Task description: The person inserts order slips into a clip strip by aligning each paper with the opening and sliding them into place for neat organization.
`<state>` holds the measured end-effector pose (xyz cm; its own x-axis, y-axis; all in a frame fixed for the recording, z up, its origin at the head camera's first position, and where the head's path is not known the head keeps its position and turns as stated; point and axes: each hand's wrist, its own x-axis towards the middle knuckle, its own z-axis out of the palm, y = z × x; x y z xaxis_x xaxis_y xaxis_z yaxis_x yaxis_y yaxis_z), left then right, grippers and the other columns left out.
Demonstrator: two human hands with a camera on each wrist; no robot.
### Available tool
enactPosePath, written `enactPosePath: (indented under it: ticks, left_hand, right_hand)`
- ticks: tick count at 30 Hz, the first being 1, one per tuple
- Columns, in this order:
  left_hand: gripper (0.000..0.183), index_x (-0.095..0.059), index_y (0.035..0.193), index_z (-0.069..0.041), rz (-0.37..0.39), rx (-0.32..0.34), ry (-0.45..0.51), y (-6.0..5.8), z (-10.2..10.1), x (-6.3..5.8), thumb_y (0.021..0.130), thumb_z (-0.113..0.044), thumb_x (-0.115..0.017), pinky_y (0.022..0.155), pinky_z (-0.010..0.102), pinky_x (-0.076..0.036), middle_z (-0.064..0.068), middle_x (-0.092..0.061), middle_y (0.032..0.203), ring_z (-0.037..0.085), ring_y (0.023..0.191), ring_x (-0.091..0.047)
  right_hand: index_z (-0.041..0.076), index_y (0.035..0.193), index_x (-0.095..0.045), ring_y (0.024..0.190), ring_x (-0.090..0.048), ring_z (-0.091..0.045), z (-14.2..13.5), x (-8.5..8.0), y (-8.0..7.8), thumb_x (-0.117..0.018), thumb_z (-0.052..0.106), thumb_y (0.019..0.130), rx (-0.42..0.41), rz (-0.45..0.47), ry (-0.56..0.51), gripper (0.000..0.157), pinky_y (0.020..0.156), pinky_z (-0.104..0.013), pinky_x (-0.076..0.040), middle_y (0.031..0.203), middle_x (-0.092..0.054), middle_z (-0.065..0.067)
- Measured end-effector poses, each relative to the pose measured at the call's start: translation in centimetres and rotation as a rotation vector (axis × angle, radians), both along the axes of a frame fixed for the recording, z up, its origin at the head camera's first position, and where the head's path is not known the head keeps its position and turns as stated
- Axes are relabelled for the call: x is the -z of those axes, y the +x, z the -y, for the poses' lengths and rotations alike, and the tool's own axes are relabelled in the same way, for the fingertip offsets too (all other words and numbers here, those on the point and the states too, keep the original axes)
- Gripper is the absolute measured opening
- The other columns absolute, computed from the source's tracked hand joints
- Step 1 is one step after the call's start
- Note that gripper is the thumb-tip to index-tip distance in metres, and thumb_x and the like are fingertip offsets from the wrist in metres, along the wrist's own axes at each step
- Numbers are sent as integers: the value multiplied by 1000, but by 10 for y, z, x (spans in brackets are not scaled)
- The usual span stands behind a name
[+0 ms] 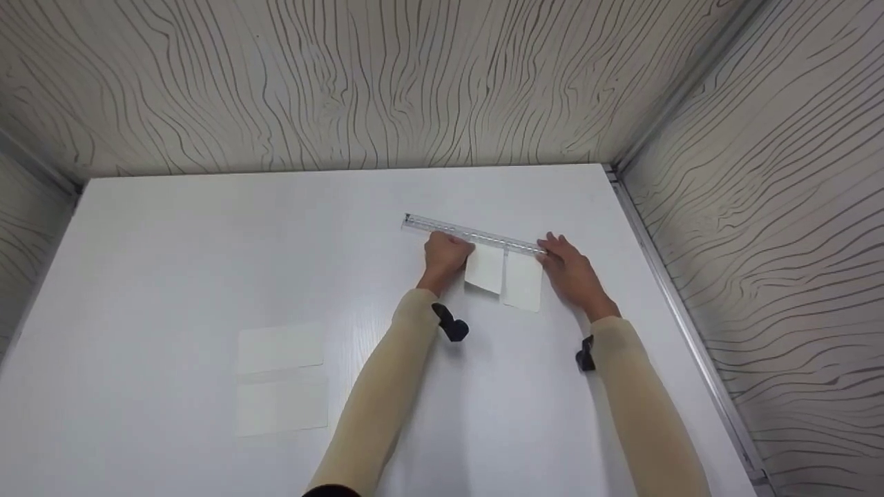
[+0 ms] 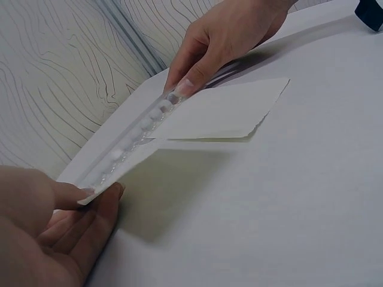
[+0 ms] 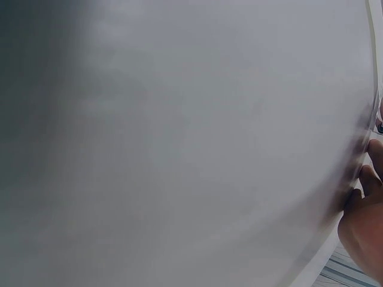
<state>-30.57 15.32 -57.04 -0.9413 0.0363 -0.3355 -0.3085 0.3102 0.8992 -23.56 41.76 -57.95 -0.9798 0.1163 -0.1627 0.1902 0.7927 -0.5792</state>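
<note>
A clear plastic ruler [image 1: 476, 237] lies slantwise on the white table, between my two hands. Two pale paper pieces hang from its near edge side by side, the left piece [image 1: 485, 268] and the right piece [image 1: 523, 281]. My left hand [image 1: 445, 255] pinches the top corner of the left piece between thumb and fingers, close against the ruler. In the left wrist view that piece is lifted and casts a shadow. With thumb and fingers, my right hand [image 1: 572, 277] grips the ruler's right end, by the right piece's upper corner. Only fingers [image 3: 368, 179] show at the right wrist view's edge.
Two more pale paper pieces, an upper one [image 1: 280, 346] and a lower one [image 1: 282, 404], lie on the white table [image 1: 173, 276] at the left. Wood-patterned panels [image 1: 387, 83] stand behind the table and along its sides.
</note>
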Motion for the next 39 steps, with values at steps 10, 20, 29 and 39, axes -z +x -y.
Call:
enactPosePath:
  ticks: [10, 20, 29, 39]
  left_hand:
    - [44, -44, 56, -17, 3, 3, -32, 0, -7, 0, 90, -11, -72, 50, 22, -39, -6, -49, 57, 10, 53, -48]
    - [44, -46, 56, -17, -20, 9, -23, 1, -9, 0, 91, -11, -72, 51, 22, -38, -6, -50, 57, 10, 54, -49]
    - [39, -50, 58, -16, -52, 18, -14, 5, -8, -1, 91, -9, -69, 51, 22, -40, -5, -54, 60, 10, 55, -51]
    - [24, -76, 82, -1, -139, 29, -111, 8, -10, -2, 98, -14, -65, 51, 23, -39, 0, -61, 66, 12, 59, -53]
  right_hand:
    - [31, 160, -44, 167, -8, -27, -1, 0, -1, -45, 56, 108, -8, -4, 8, 57, 133, -58, -9, 176, -24, 5]
    - [30, 159, -45, 167, -10, -26, -2, -1, -2, -46, 54, 109, -20, -11, 21, 56, 133, -57, -10, 176, -25, 5]
    - [31, 159, -44, 167, -10, -27, -1, 0, 0, -46, 53, 109, -20, -14, 13, 55, 133, -59, -10, 176, -24, 5]
    - [32, 158, -46, 167, -9, -23, 0, 2, -2, -45, 56, 108, 13, 3, -5, 55, 134, -56, -11, 176, -24, 9]
